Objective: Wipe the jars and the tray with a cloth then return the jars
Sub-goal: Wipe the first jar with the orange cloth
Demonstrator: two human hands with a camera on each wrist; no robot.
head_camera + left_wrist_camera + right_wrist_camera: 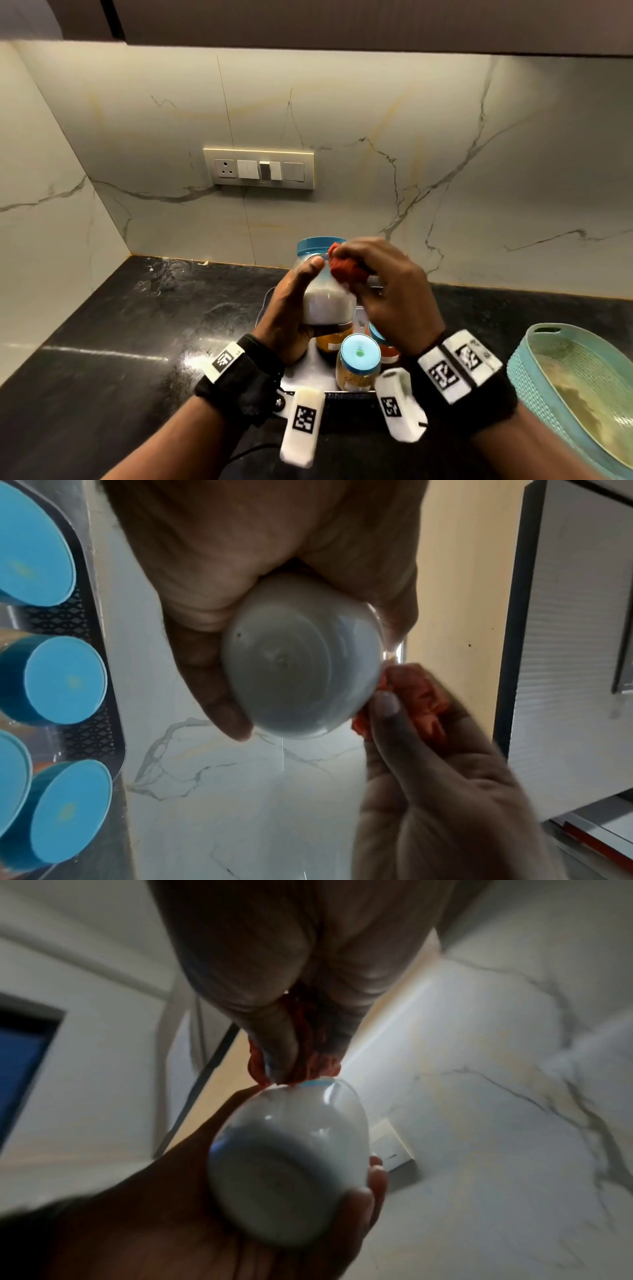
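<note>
My left hand [294, 301] grips a clear jar [327, 301] of white powder with a blue lid [315, 245], lifted above the tray. My right hand [383, 291] holds a bunched red cloth [346, 269] against the jar's upper side. The left wrist view shows the jar's round base [301, 666] in my left hand, with the red cloth [418, 699] beside it. In the right wrist view the red cloth [308, 1058] is pinched onto the jar [291, 1161]. The steel tray [318, 368] lies below my hands, holding several blue-lidded jars [359, 359] of spice.
The black stone counter [137, 342] runs to a marble backsplash with a switch panel [258, 168]. A teal woven basket [579, 387] sits at the right edge. Blue jar lids [61, 680] line the tray in the left wrist view.
</note>
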